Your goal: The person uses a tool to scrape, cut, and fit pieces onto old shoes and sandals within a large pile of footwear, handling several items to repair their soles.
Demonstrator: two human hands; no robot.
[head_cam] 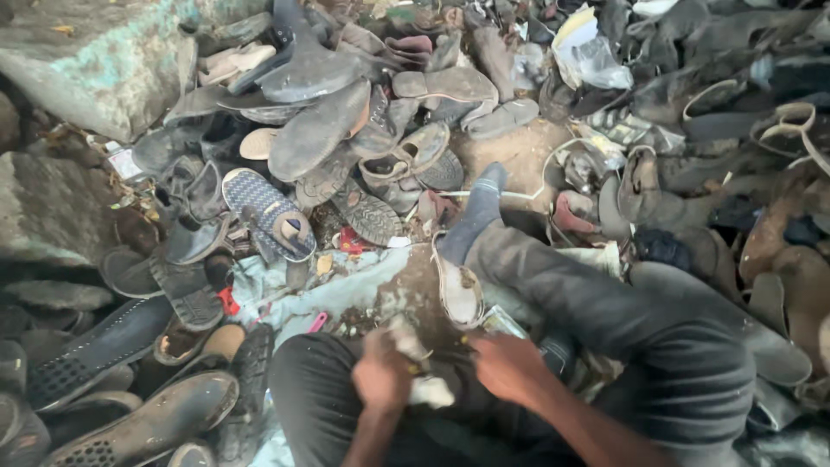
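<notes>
Nearest the camera, the left hand (380,378) is curled tight around a small pale, crumbly scrap of sole material (430,391), while the right hand (510,367) sits just beside it with fingers bent on the same blurred piece, though its grip cannot be told. Just beyond the scrap, a worn tan shoe sole (458,290) lies tilted against the grey-trousered leg (588,303) on dusty bare ground (519,151). Farther beyond the scrap, a blue patterned slipper (264,212) lies among heaped grey rubber soles (316,130), beside rough stone blocks (95,69).
</notes>
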